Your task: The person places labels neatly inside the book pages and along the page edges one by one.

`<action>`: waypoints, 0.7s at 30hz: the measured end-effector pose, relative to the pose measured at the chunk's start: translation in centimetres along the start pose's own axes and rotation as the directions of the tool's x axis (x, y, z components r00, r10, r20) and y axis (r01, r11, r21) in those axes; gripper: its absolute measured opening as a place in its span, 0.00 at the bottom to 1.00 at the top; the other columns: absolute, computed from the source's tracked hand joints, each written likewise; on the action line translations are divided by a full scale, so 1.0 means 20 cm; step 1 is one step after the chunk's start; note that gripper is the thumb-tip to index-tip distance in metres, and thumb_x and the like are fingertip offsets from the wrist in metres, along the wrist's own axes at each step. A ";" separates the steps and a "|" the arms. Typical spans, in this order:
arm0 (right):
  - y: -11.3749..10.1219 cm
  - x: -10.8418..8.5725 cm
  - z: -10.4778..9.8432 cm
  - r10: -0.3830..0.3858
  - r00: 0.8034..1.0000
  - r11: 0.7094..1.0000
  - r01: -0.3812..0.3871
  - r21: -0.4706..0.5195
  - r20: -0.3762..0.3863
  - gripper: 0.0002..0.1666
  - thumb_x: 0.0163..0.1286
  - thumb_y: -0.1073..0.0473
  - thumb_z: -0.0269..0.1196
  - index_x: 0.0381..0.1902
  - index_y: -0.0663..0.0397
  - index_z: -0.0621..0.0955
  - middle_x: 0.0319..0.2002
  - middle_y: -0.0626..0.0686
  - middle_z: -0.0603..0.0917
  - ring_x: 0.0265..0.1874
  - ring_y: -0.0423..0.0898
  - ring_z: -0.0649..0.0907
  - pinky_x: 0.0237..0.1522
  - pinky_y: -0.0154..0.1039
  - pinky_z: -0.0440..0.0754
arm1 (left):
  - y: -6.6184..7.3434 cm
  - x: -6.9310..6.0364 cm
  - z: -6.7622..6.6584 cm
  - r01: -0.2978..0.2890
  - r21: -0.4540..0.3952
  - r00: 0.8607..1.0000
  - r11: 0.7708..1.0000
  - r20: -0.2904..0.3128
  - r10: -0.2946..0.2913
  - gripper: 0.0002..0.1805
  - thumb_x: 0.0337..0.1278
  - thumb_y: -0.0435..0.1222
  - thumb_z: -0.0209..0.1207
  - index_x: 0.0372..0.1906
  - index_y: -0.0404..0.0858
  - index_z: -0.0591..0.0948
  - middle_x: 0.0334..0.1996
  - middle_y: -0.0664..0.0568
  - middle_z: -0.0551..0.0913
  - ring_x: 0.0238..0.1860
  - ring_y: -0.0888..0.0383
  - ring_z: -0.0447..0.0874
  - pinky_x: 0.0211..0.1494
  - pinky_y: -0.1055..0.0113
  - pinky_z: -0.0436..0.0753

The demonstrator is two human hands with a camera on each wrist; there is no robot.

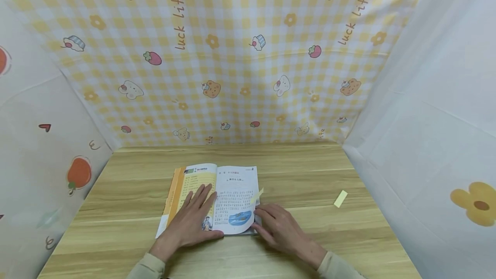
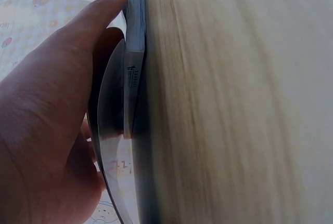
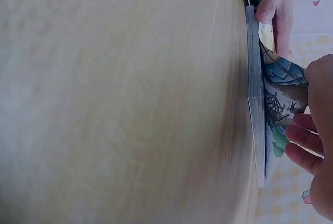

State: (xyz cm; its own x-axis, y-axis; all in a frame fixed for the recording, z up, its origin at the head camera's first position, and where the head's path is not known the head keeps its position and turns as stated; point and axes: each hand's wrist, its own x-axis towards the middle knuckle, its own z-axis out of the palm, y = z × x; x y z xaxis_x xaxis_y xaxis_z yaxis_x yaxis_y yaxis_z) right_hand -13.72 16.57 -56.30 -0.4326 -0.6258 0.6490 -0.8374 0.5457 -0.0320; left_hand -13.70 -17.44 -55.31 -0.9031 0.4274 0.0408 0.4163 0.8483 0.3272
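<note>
An open book (image 1: 237,175) lies on the table, with printed text and a blue picture on its right page. My left hand (image 1: 189,224) rests spread across the left page, its thumb reaching the lower edge near the spine. At the lower right corner, my right hand (image 1: 282,229) pinches the right page between thumb and fingers and lifts it into a curl. Beneath that page, an illustrated page (image 3: 283,96) shows in the right wrist view. A pale yellow sticky strip (image 1: 257,195) juts out from the right page's edge.
A small pale yellow sticky note pad (image 1: 340,199) lies on the wooden table (image 1: 302,175), right of the book. A checked yellow curtain (image 1: 240,68) hangs behind the table, and white cloth (image 1: 434,111) hangs along the sides.
</note>
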 end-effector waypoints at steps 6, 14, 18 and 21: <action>-0.02 0.01 0.00 0.005 1.000 1.000 -0.005 0.012 -0.001 0.26 0.72 0.49 0.79 0.59 0.62 0.90 0.58 0.58 0.94 0.55 0.50 0.94 0.59 0.45 0.94 | 0.00 -0.01 -0.01 0.012 -0.005 1.000 1.000 -0.002 -0.012 0.71 0.56 0.81 0.66 0.90 0.36 0.63 0.94 0.39 0.52 0.95 0.35 0.48 0.96 0.32 0.52; -0.04 0.03 0.01 0.013 1.000 0.999 -0.014 0.030 0.021 0.26 0.76 0.49 0.75 0.63 0.59 0.88 0.64 0.60 0.90 0.58 0.52 0.92 0.59 0.45 0.94 | -0.01 -0.02 -0.01 -0.008 0.009 0.997 1.000 -0.081 0.009 0.68 0.59 0.79 0.66 0.90 0.37 0.64 0.93 0.38 0.56 0.94 0.35 0.53 0.94 0.33 0.56; -0.05 0.03 0.02 0.015 0.999 0.999 -0.017 0.040 0.032 0.28 0.74 0.51 0.77 0.65 0.58 0.87 0.66 0.61 0.89 0.58 0.51 0.92 0.60 0.45 0.94 | -0.01 -0.03 -0.01 -0.022 0.007 0.993 1.000 -0.116 0.023 0.65 0.63 0.74 0.68 0.91 0.37 0.63 0.92 0.38 0.58 0.93 0.36 0.55 0.94 0.35 0.57; -0.06 0.03 0.02 0.014 0.999 0.999 -0.016 0.042 0.041 0.27 0.77 0.50 0.75 0.67 0.58 0.87 0.68 0.61 0.88 0.59 0.50 0.91 0.60 0.45 0.94 | -0.01 -0.03 -0.01 -0.030 0.007 0.990 1.000 -0.137 0.031 0.63 0.66 0.73 0.67 0.91 0.37 0.62 0.92 0.39 0.58 0.93 0.37 0.55 0.94 0.36 0.58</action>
State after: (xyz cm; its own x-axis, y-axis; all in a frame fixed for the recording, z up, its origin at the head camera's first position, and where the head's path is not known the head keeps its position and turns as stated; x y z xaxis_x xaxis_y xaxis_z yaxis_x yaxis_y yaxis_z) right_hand -13.21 15.27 -56.18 -0.4576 -0.6403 0.6169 -0.8436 0.5318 -0.0737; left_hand -13.24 -17.90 -55.19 -0.8957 0.4067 0.1798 0.4442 0.8373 0.3189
